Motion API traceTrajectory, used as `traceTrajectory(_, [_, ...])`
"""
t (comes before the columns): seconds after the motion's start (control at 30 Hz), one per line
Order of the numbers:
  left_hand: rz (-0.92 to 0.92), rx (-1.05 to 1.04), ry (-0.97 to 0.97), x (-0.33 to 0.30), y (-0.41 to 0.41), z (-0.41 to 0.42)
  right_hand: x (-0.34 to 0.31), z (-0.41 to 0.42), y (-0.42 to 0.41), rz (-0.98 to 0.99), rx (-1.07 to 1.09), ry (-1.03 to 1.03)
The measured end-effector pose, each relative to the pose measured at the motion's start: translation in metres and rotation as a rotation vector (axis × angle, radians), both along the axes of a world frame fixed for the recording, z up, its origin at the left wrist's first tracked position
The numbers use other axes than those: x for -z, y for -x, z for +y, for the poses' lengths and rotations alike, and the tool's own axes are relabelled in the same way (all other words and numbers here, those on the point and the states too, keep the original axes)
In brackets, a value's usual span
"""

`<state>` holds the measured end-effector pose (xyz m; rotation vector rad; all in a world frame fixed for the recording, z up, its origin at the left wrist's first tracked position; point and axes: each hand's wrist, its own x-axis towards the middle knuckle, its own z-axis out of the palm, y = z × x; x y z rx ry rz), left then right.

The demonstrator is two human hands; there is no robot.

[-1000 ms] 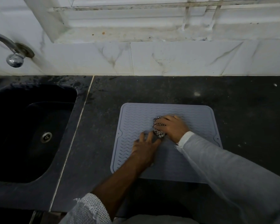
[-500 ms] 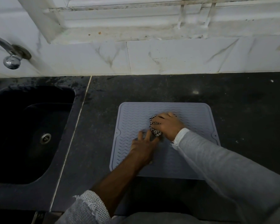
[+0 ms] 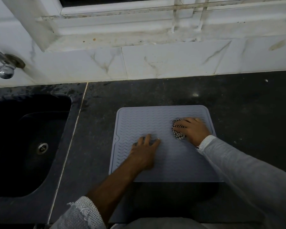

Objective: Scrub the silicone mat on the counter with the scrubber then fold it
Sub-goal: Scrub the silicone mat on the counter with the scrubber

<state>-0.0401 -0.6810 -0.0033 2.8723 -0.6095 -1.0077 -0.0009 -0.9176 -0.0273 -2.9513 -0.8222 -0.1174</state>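
A grey silicone mat (image 3: 144, 123) with a wavy ribbed surface lies flat on the dark counter (image 3: 248, 116). My right hand (image 3: 194, 130) grips a black-and-white checked scrubber (image 3: 177, 135) and holds it against the mat near the far right corner. My left hand (image 3: 144, 150) presses flat on the mat's middle-left part, fingers spread. My forearms cover the mat's near edge.
A black sink (image 3: 23, 142) with a metal drain (image 3: 42, 148) is set into the counter at the left. A chrome tap (image 3: 4, 70) sticks out of the white marble wall (image 3: 155, 63). A stained window sill runs above.
My right hand has slid the scrubber from the mat's middle toward its right side. My left hand stays pressed on the mat. The camera has tilted slightly.
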Motion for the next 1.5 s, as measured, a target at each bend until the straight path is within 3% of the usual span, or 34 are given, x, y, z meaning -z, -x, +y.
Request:
traceTrajectory(0.17, [-0.102, -0.039, 0.114, -0.005, 0.001, -0.023, 0.0, 0.0, 0.003, 0.099, 0.075, -0.047])
traceTrajectory(0.3, [-0.07, 0.023, 0.096, -0.002, 0.006, -0.048, 0.003, -0.001, -0.004, 0.235, 0.166, -0.056])
traceTrajectory(0.43, [-0.035, 0.026, 0.067, 0.003, 0.004, -0.052, -0.004, 0.012, -0.006, 0.177, 0.179, -0.142])
traceTrajectory(0.6, [-0.091, 0.036, 0.045, 0.004, 0.003, -0.054, -0.001, 0.032, -0.002, 0.127, 0.051, -0.038])
traceTrajectory(0.73, [-0.061, 0.045, 0.034, 0.008, 0.001, -0.052, -0.001, -0.001, 0.009, 0.037, 0.043, 0.001])
traceTrajectory(0.9, [-0.066, 0.038, 0.046, 0.01, 0.0, -0.052, -0.004, -0.034, 0.002, 0.164, 0.126, 0.13])
traceTrajectory(1.03, [-0.061, 0.048, -0.003, 0.01, -0.002, -0.055, -0.009, -0.003, -0.005, 0.112, 0.133, 0.041])
traceTrajectory(1.17, [-0.074, 0.056, -0.017, 0.008, 0.0, -0.057, -0.004, 0.024, -0.002, 0.15, 0.057, 0.111])
traceTrajectory(1.37, [-0.032, 0.048, 0.029, 0.004, 0.001, -0.053, -0.001, -0.044, 0.016, 0.128, 0.106, 0.036])
traceTrajectory(1.5, [-0.031, 0.048, 0.012, -0.001, 0.002, -0.055, -0.004, -0.046, 0.007, 0.193, 0.233, 0.07])
